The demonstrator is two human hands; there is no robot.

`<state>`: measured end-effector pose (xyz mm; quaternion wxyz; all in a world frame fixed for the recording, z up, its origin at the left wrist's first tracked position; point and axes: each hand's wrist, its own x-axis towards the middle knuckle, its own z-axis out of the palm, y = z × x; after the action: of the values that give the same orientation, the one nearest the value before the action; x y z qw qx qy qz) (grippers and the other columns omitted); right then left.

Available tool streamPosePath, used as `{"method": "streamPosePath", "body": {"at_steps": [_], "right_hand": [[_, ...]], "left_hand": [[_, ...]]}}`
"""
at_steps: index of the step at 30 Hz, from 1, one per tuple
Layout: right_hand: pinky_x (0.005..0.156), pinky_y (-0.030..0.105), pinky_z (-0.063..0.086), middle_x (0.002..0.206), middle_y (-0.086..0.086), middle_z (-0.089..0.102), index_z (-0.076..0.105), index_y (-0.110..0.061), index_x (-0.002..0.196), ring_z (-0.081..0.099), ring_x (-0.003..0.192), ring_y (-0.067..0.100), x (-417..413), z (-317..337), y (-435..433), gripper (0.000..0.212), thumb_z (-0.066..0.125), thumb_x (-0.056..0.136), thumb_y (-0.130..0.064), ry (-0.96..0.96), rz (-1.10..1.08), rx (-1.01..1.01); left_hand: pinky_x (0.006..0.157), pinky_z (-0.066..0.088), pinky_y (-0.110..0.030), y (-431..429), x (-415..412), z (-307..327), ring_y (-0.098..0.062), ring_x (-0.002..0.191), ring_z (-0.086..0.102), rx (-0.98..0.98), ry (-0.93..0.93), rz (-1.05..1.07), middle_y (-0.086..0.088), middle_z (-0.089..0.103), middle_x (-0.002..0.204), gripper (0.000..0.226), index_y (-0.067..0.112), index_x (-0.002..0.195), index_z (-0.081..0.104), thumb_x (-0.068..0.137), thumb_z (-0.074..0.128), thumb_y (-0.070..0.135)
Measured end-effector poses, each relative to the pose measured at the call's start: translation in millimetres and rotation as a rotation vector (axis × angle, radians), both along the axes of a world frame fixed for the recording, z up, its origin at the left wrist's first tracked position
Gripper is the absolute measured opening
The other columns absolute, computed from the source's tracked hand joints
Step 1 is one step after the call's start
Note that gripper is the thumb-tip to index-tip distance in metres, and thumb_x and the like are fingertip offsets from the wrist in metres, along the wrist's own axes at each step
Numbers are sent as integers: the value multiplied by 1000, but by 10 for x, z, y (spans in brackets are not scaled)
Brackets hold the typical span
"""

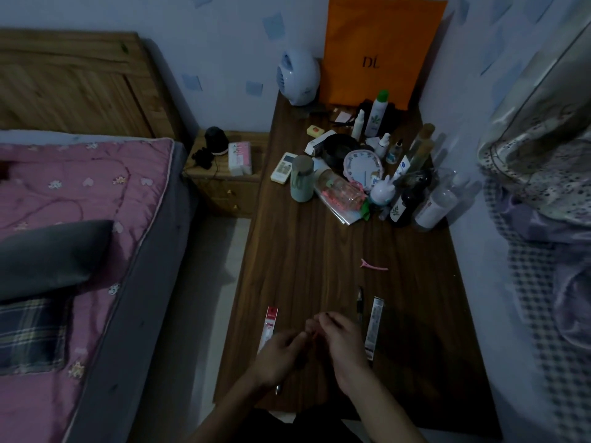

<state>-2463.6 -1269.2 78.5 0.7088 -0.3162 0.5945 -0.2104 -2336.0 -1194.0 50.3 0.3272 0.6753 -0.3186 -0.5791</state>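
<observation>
Near the front edge of the desk [415, 346], my left hand [281, 356] grips a pen [277, 390] and my right hand [342, 343] pinches a red refill [316, 335]. Risk: poor light may cause misfeeding or bending.

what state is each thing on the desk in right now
left hand, grips pen barrel
right hand, pinches thin red refill
red packet, lying flat
black pen, lying flat, untouched
pink hair clip, lying flat
pink bottle, tipped on its side
green cup, upright, lid on
orange bag, upright against wall
</observation>
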Motion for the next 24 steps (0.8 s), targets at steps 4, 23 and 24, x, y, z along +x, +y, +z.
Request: {"method": "streamPosePath", "body": {"at_steps": [4, 23, 24], "right_hand": [[95, 48, 54, 101, 9, 76, 78, -14, 94, 69, 101, 27, -85, 14, 17, 19, 62, 96, -23, -11, 26, 0], [56, 24, 47, 76, 6, 76, 78, -13, 84, 66, 62, 10, -487, -75, 160, 13, 68, 92, -14, 4, 168, -111], [57, 25, 48, 76, 4, 76, 77, -14, 83, 66, 62, 9, -489, -91, 161, 13, 67, 92, -15, 28, 196, -125]], "left_hand": [[52, 43, -16, 27, -48, 92, 4, 55, 55, -22, -56, -28, 15, 64, 63, 31, 38, 77, 66, 96, 44, 47], [72, 43, -15, 146, -86, 433, 4, 78, 58, -57, -485, -345, 4, 71, 98, 29, 20, 97, 70, 101, 42, 29], [70, 42, -12, 153, -87, 427, 6, 76, 58, -47, -478, -342, 5, 70, 95, 30, 20, 95, 70, 101, 42, 30]]}}
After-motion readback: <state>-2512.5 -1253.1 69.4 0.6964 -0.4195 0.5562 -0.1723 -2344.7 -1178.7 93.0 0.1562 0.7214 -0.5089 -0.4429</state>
